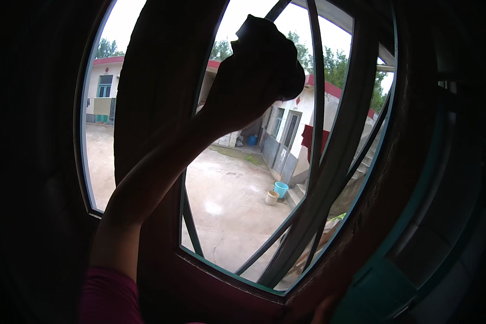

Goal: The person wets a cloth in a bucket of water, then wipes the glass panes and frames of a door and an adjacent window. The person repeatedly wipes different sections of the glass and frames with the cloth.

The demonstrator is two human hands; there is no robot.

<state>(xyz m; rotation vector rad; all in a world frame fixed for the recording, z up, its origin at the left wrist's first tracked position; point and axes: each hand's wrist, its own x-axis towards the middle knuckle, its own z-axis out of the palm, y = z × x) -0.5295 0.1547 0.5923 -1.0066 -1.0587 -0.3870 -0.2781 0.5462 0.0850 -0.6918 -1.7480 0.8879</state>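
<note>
- One left hand (243,83) lifted high against daylight, black in silhouette before the upper part of a window pane (221,216); bare forearm (162,170) slanting up from the lower left, out of a magenta sleeve (108,294).
- Merged with that silhouette, at its upper end: a dark, lumpy bundle (272,54), perhaps bunched cloth. Too dark to make out fingers; cannot tell how tight the grip, or whether pressed to the pane or just short of it.
- Well apart, at the bottom edge right of centre: apparently the right hand (323,310), only a dim part showing. Cannot tell whether spread, curled or holding anything.
- As for progress: work seemingly under way high on the pane, away from its lower part. No visible mark to separate what is done from what is left; cannot tell how much remains.
- Close around: a window frame (232,274), greenish along the bottom, a slanting bar (270,239), and a thick dark post (162,81) at left with a narrower pane (100,162) past it.
- Outside: a pale courtyard (237,178), a blue bucket (280,189) just beside a beige bucket (271,198), a white building (302,110) with red trim, and green trees (333,65).
</note>
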